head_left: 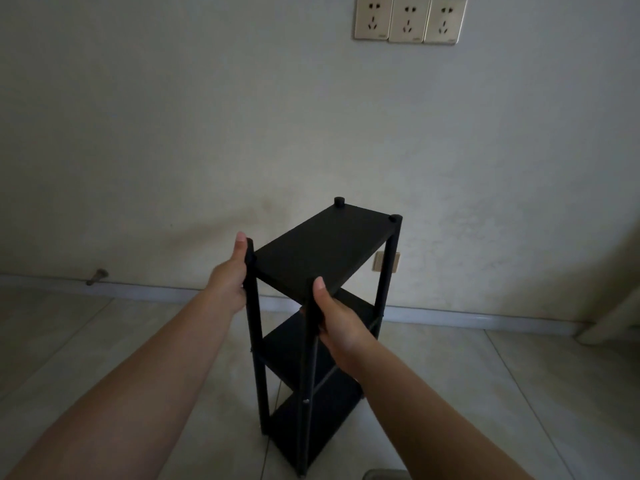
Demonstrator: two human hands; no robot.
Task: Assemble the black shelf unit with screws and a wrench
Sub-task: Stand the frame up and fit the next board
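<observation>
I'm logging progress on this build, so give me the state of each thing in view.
Black three-tier shelf unit: upright on the tiled floor, all shelves mounted.
Left hand: grips the near-left post.
Right hand: grips the near-right post.
Three beige wall sockets: nothing plugged in.

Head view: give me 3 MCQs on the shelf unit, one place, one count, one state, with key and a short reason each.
1. Where is the left hand?
A. on the near-left post, by the top board
B. flat on the floor
C. on the wall sockets

2. How many wall sockets sit in the row at the top of the view?
A. one
B. three
C. five

3. How does the black shelf unit stand?
A. flat on its side
B. in loose parts
C. upright, boards fitted on posts

Key: 1 A, fingers wrap that post; 2 B, three plates side by side; 3 C, posts vertical, right hand gripping the near-right post.
</observation>
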